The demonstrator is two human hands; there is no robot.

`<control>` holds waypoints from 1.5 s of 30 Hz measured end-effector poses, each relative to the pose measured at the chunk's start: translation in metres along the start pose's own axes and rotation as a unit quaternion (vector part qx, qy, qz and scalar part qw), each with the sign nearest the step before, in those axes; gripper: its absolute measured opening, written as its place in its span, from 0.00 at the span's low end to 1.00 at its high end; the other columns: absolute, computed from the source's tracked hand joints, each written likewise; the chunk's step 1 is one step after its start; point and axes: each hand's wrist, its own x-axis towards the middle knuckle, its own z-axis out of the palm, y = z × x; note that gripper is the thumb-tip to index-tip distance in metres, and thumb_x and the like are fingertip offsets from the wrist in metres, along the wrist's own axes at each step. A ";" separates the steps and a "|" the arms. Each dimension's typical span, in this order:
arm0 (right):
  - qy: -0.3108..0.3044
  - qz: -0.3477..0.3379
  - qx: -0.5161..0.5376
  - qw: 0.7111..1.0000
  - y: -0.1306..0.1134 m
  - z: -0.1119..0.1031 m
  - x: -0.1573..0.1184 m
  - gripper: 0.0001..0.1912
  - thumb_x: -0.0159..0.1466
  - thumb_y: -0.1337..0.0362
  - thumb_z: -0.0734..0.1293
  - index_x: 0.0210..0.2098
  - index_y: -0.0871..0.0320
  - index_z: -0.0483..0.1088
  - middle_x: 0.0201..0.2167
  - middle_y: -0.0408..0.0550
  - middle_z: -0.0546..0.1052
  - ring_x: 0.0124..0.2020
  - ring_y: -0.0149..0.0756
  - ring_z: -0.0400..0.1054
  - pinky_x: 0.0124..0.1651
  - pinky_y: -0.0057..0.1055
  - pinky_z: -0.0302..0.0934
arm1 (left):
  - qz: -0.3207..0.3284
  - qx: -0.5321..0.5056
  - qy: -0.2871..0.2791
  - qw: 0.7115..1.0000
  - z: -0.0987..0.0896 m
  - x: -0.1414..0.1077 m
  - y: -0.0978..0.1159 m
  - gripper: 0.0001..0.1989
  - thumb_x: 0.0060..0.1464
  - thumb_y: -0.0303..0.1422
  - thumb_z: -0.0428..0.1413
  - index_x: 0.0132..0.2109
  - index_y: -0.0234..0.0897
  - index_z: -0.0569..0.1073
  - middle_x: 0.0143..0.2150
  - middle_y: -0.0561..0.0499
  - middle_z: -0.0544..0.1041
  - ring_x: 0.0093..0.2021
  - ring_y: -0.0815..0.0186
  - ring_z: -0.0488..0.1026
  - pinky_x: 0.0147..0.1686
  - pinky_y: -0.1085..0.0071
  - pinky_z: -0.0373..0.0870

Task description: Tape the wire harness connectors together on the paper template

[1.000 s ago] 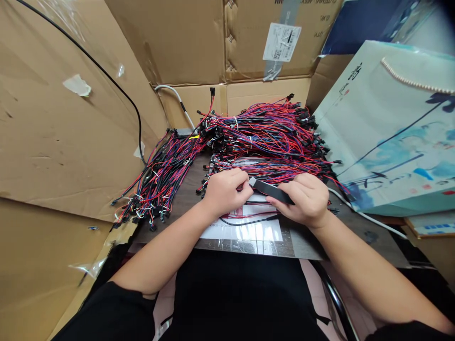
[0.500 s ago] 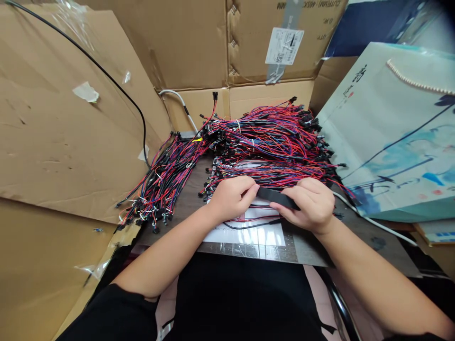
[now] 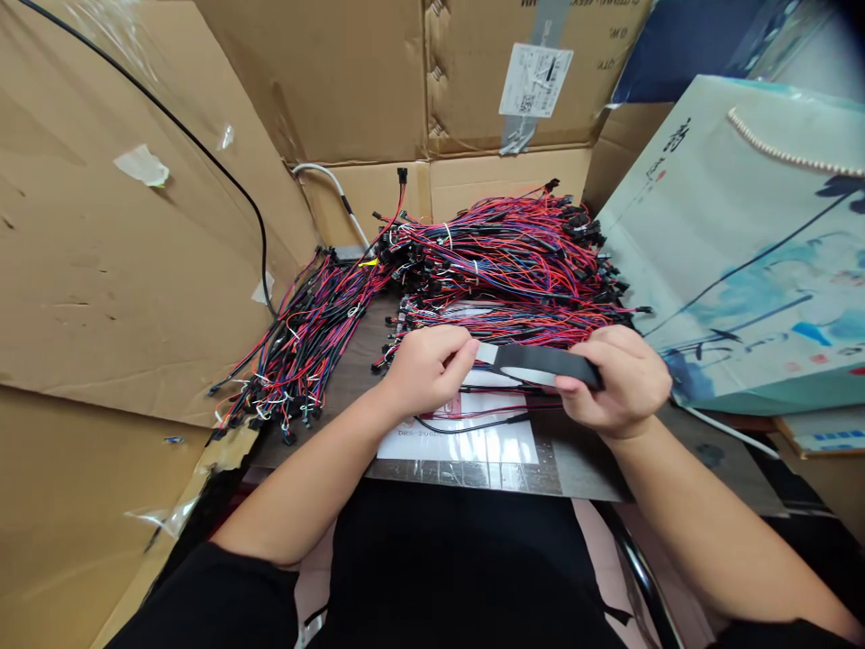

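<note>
A roll of black tape is in my right hand, its fingers wrapped round the roll's right end. From the roll a short greyish strip runs left to my left hand, which pinches its end between thumb and finger. Both hands are above a printed white sheet and a few red and black wires lying on it. Just behind the hands lies a layer of red, blue and black cables with small black connectors.
Tied cable bundles are piled at the back, and more cables lie at the left of the dark table. Cardboard stands behind and left. A pale paper bag leans at the right.
My right hand has moved right with the tape roll, away from my left hand. A strip now shows between the left hand and the roll. The view has shifted slightly.
</note>
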 end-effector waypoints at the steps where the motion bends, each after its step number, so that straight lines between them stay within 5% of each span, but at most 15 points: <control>1: 0.014 0.024 0.009 1.000 0.001 0.000 -0.002 0.18 0.65 0.48 0.64 0.35 0.57 0.70 0.25 0.48 0.70 0.27 0.37 0.64 0.32 0.36 0.59 | -0.008 -0.020 0.004 1.000 -0.001 0.000 -0.001 0.21 0.67 0.35 0.46 0.24 0.36 0.60 0.21 0.55 0.60 0.24 0.72 0.58 0.26 0.70 0.54; 6: 0.021 0.087 0.089 0.992 0.000 0.007 -0.005 0.21 0.68 0.46 0.58 0.32 0.56 0.66 0.24 0.48 0.68 0.26 0.35 0.63 0.31 0.35 0.57 | -0.068 -0.257 -0.043 0.963 -0.004 -0.003 -0.003 0.23 0.68 0.44 0.43 0.27 0.37 0.63 0.23 0.53 0.65 0.24 0.70 0.64 0.24 0.70 0.62; 10: 0.027 0.101 0.154 0.983 -0.007 0.014 -0.003 0.21 0.68 0.44 0.58 0.32 0.55 0.64 0.24 0.47 0.70 0.27 0.36 0.64 0.32 0.37 0.58 | -0.091 -0.343 -0.047 0.934 -0.004 -0.004 -0.001 0.38 0.66 0.49 0.18 0.36 0.36 0.67 0.29 0.45 0.72 0.28 0.65 0.71 0.28 0.66 0.71; 12: 0.055 0.119 0.178 0.975 -0.009 0.017 -0.005 0.21 0.68 0.44 0.57 0.32 0.55 0.63 0.24 0.47 0.69 0.26 0.37 0.64 0.32 0.37 0.59 | -0.074 -0.309 -0.021 0.948 -0.005 -0.002 0.000 0.41 0.64 0.49 0.15 0.43 0.35 0.70 0.37 0.41 0.75 0.35 0.63 0.74 0.35 0.63 0.74; 15: 0.049 0.148 0.226 0.962 -0.011 0.021 -0.006 0.22 0.68 0.42 0.55 0.34 0.54 0.62 0.27 0.48 0.71 0.27 0.38 0.67 0.32 0.38 0.61 | 0.012 -0.249 -0.062 0.966 -0.005 0.004 0.004 0.28 0.67 0.52 0.37 0.51 0.37 0.72 0.50 0.40 0.75 0.50 0.57 0.73 0.49 0.58 0.73; 18: 0.019 0.160 0.221 0.962 -0.011 0.022 -0.003 0.23 0.69 0.42 0.54 0.42 0.54 0.64 0.33 0.51 0.74 0.34 0.42 0.72 0.38 0.41 0.65 | 0.065 -0.267 -0.109 0.955 -0.006 0.006 0.010 0.19 0.66 0.47 0.46 0.46 0.37 0.74 0.48 0.41 0.77 0.52 0.57 0.73 0.55 0.57 0.69; 22: 0.010 0.126 0.092 0.988 -0.009 0.018 0.005 0.21 0.69 0.48 0.59 0.51 0.55 0.67 0.49 0.58 0.73 0.50 0.49 0.69 0.47 0.47 0.64 | 0.028 -0.251 -0.085 0.964 -0.013 0.002 0.016 0.11 0.65 0.39 0.50 0.40 0.36 0.71 0.36 0.47 0.78 0.40 0.64 0.75 0.44 0.66 0.71; 25: 0.017 0.083 0.084 0.993 -0.012 0.015 0.008 0.22 0.67 0.46 0.59 0.46 0.57 0.68 0.41 0.56 0.74 0.43 0.45 0.70 0.44 0.44 0.63 | 0.040 -0.136 -0.094 0.985 -0.015 -0.001 0.015 0.09 0.63 0.37 0.52 0.39 0.36 0.70 0.32 0.50 0.76 0.34 0.67 0.72 0.37 0.69 0.68; 29: -0.138 0.031 0.052 0.989 -0.018 0.018 0.008 0.17 0.66 0.49 0.63 0.31 0.57 0.67 0.25 0.46 0.70 0.30 0.36 0.63 0.38 0.38 0.55 | 0.098 0.053 -0.124 0.986 -0.006 -0.003 0.006 0.10 0.63 0.38 0.50 0.40 0.36 0.71 0.32 0.50 0.75 0.32 0.65 0.70 0.37 0.66 0.64; 35: -0.263 0.000 0.059 0.963 -0.017 0.028 0.009 0.11 0.68 0.63 0.63 0.29 0.58 0.67 0.25 0.44 0.69 0.29 0.32 0.58 0.37 0.33 0.52 | 0.088 0.185 -0.084 0.975 0.007 -0.006 -0.006 0.12 0.60 0.38 0.51 0.33 0.36 0.70 0.26 0.52 0.73 0.28 0.65 0.71 0.33 0.64 0.60; 41: -0.290 -0.017 0.086 0.953 -0.019 0.026 0.011 0.07 0.67 0.66 0.61 0.32 0.58 0.66 0.28 0.45 0.69 0.31 0.33 0.58 0.38 0.33 0.54 | 0.077 0.197 -0.081 0.974 0.010 -0.005 0.001 0.14 0.63 0.38 0.50 0.51 0.39 0.73 0.43 0.50 0.77 0.37 0.65 0.75 0.36 0.68 0.66; 45: -0.287 -0.031 0.075 0.955 -0.018 0.025 0.011 0.06 0.67 0.66 0.61 0.33 0.59 0.66 0.28 0.46 0.70 0.31 0.35 0.58 0.38 0.34 0.55 | 0.072 0.184 -0.065 0.978 0.014 -0.005 0.008 0.11 0.63 0.34 0.49 0.47 0.40 0.74 0.51 0.50 0.74 0.41 0.67 0.75 0.35 0.72 0.68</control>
